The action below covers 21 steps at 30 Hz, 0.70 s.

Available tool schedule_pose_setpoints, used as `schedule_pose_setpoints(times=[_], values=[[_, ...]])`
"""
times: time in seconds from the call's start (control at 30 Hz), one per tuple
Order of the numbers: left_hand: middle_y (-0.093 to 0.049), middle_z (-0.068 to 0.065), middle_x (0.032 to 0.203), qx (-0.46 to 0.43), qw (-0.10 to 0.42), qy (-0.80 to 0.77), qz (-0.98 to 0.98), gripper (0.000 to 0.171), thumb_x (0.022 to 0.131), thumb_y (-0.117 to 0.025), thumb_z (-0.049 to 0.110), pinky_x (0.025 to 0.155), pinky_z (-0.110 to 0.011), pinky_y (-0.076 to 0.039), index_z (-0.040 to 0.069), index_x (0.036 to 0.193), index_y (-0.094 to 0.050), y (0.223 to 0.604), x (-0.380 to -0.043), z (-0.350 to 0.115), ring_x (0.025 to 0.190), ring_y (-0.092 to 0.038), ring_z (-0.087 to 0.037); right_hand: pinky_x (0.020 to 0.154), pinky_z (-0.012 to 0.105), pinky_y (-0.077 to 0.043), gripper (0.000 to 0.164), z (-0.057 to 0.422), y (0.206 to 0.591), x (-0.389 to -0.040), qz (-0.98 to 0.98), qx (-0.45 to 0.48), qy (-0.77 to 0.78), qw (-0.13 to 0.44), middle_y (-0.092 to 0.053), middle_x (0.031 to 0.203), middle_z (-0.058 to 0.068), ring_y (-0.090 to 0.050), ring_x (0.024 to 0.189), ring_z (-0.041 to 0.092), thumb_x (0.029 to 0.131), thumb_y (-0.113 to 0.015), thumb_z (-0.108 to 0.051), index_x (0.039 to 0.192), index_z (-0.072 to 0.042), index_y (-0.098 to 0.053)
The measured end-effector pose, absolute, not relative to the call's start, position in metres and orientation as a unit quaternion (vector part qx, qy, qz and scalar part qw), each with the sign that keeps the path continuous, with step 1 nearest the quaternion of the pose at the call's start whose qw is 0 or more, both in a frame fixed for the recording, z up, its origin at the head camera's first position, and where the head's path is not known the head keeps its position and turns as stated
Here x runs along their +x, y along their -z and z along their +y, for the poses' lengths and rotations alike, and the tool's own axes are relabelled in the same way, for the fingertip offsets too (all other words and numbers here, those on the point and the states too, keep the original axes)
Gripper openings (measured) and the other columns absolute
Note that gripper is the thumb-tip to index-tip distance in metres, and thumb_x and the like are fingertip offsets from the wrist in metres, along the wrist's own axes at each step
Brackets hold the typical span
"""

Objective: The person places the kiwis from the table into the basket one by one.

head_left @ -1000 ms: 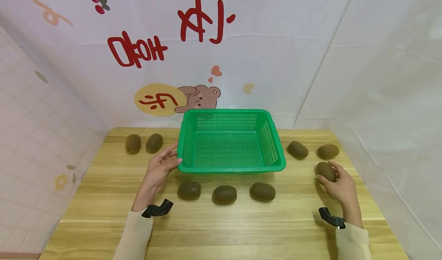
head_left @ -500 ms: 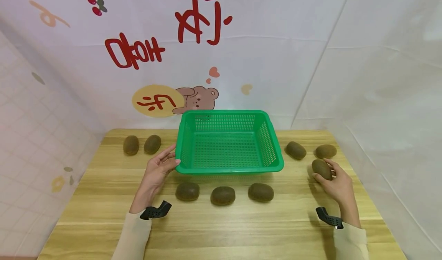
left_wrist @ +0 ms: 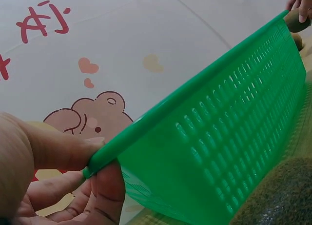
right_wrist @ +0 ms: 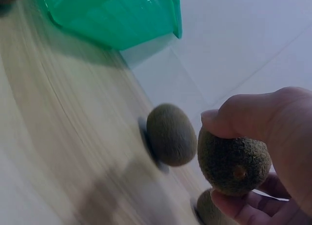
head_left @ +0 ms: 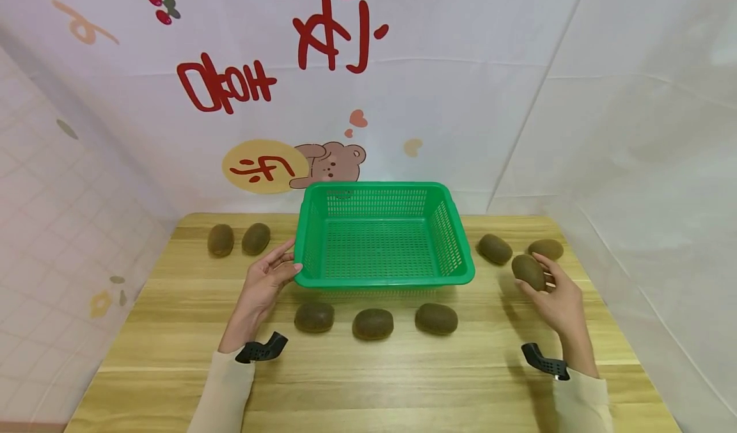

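A green plastic basket (head_left: 377,247) with slotted walls stands in the middle of the wooden table, with nothing inside. My left hand (head_left: 266,286) pinches its left rim between thumb and fingers; the left wrist view shows the thumb over the rim (left_wrist: 161,108) and the fingers beneath. On the right, my right hand (head_left: 560,299) holds a brown kiwi (head_left: 528,272) above the table. In the right wrist view that kiwi (right_wrist: 233,161) sits between thumb and fingertips, its stem end showing. Close by lie two kiwis, one nearer the basket (head_left: 494,249) and one partly behind the hand (head_left: 546,249).
Three kiwis lie in a row in front of the basket, the middle kiwi (head_left: 373,324) among them. Two more, including the far-left kiwi (head_left: 221,240), lie at the back left. A printed white cloth (head_left: 449,100) hangs behind the table and along both sides.
My right hand has lifted the kiwi off the table and carried it a little left and toward the back. My left hand has stayed on the basket rim.
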<state>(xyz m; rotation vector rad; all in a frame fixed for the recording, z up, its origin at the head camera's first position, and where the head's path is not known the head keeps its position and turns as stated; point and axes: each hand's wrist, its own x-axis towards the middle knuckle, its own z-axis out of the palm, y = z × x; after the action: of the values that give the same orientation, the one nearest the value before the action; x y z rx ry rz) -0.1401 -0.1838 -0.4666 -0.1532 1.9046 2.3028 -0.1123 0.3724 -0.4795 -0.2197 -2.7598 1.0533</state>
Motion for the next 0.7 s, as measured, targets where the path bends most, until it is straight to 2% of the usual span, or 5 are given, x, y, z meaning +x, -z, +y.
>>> schedule_pose_setpoints(times=[0.2, 0.3, 0.4, 0.5, 0.7], values=[[-0.06, 0.002, 0.11, -0.048, 0.071, -0.772, 0.63, 0.067, 0.096, -0.066, -0.005, 0.08, -0.015, -0.055, 0.006, 0.157, -0.041, 0.468, -0.141, -0.184, 0.096, -0.061, -0.003, 0.077, 0.008, -0.045, 0.073, 0.36, 0.477, -0.112, -0.925, -0.055, -0.362, 0.104, -0.058, 0.138, 0.028, -0.062, 0.117, 0.046, 0.091, -0.079, -0.034, 0.154, -0.017, -0.048], [-0.06, 0.002, 0.112, -0.045, 0.073, -0.771, 0.631, 0.067, 0.096, -0.065, -0.004, 0.08, -0.016, -0.055, 0.007, 0.157, -0.041, 0.469, -0.141, -0.185, 0.095, -0.062, -0.003, 0.079, 0.005, -0.045, 0.072, 0.354, 0.475, -0.113, -0.923, -0.049, -0.365, 0.11, -0.059, 0.137, 0.025, -0.065, 0.112, 0.027, 0.091, -0.08, -0.033, 0.154, -0.016, -0.049], [-0.059, 0.001, 0.115, -0.04, 0.074, -0.77, 0.633, 0.065, 0.097, -0.065, -0.001, 0.081, -0.016, -0.056, 0.009, 0.157, -0.042, 0.469, -0.141, -0.186, 0.096, -0.063, -0.003, 0.081, 0.002, -0.044, 0.072, 0.347, 0.473, -0.115, -0.919, -0.05, -0.375, 0.11, -0.059, 0.137, 0.022, -0.057, 0.105, 0.002, 0.091, -0.08, -0.033, 0.154, -0.019, -0.049], [-0.058, 0.0, 0.117, -0.033, 0.076, -0.768, 0.635, 0.065, 0.098, -0.066, 0.001, 0.082, -0.016, -0.056, 0.01, 0.157, -0.042, 0.468, -0.142, -0.186, 0.098, -0.062, -0.005, 0.081, 0.002, -0.044, 0.072, 0.342, 0.467, -0.115, -0.914, -0.053, -0.387, 0.111, -0.058, 0.137, 0.02, -0.049, 0.1, -0.01, 0.091, -0.079, -0.033, 0.155, -0.022, -0.047], [-0.058, 0.002, 0.116, -0.041, 0.076, -0.767, 0.635, 0.065, 0.098, -0.066, 0.002, 0.081, -0.016, -0.055, 0.011, 0.157, -0.043, 0.468, -0.141, -0.187, 0.1, -0.06, -0.006, 0.084, 0.0, -0.044, 0.072, 0.327, 0.46, -0.114, -0.905, -0.035, -0.407, 0.117, -0.057, 0.138, 0.019, -0.05, 0.103, -0.01, 0.091, -0.081, -0.028, 0.154, -0.021, -0.048]])
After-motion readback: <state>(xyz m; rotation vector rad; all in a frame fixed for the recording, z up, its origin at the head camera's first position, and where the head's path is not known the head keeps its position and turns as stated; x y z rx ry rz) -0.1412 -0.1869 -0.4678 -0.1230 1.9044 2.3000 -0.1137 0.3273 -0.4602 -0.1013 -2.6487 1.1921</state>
